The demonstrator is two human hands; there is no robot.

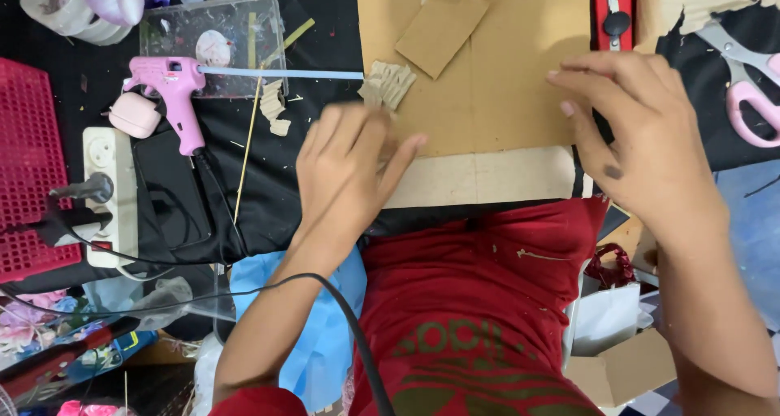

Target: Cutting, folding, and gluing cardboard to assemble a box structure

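Clear tray (pixel 213 26) at 11 o'clock is holding scraps and a thin stick; pink glue gun (pixel 172 87) lying on its edge. Left hand (pixel 345 168) is pressing flat, fingers spread, on cardboard sheet (pixel 487 83) at 12 o'clock. Right hand (pixel 642 140), fingers loosely apart, is touching its right edge.

Your work surface is a black cloth-covered table (pixel 325 42). Directly on it you have a flat brown cardboard sheet (pixel 504 83), pink glue gun (pixel 175 91), white power strip (pixel 110 197), pink-handled scissors (pixel 747 83), red basket (pixel 28 172).
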